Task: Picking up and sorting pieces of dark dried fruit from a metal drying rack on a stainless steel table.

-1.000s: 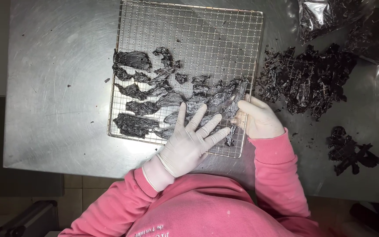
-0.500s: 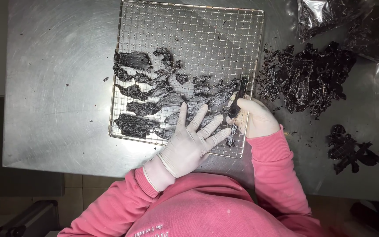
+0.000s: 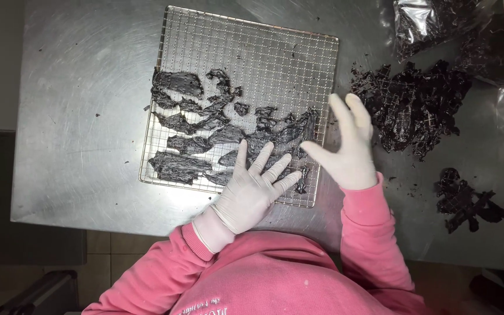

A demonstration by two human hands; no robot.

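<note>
Rack: square wire-mesh rack (image 3: 252, 52) lying flat on the steel table (image 3: 83, 87); taken as the landmark for every entry below.
Strips on rack: dark, wrinkled, flat pieces (image 3: 205, 131) spread over the rack's lower half, from its left edge across to its right edge; the upper half is bare mesh.
Left hand: left hand (image 3: 252, 189) in a pale glove, palm down, fingers splayed wide and laid flat on the strips at the rack's near right corner; it presses on them and has nothing gripped.
Right hand: right hand (image 3: 348, 146) in a pale glove, fully open, fingers straight and slightly apart, thumb pointing toward the rack; it sits just beside the rack's right edge, with the thumb tip over that edge, and holds nothing. Whether it rests on the table or is lifted cannot be told.
Loose heap: pile of the same dark material (image 3: 415, 105) on the table to the right of the rack, just beyond the right hand's fingertips.
Small clump: separate dark clump (image 3: 465, 201) on the table well to the right of the rack, nearer the person than the heap.
Bag: clear plastic bag of dark material (image 3: 433, 20) beyond the rack's far right corner.
Sleeves: pink sweatshirt sleeves (image 3: 374, 239) reaching in from below the rack.
</note>
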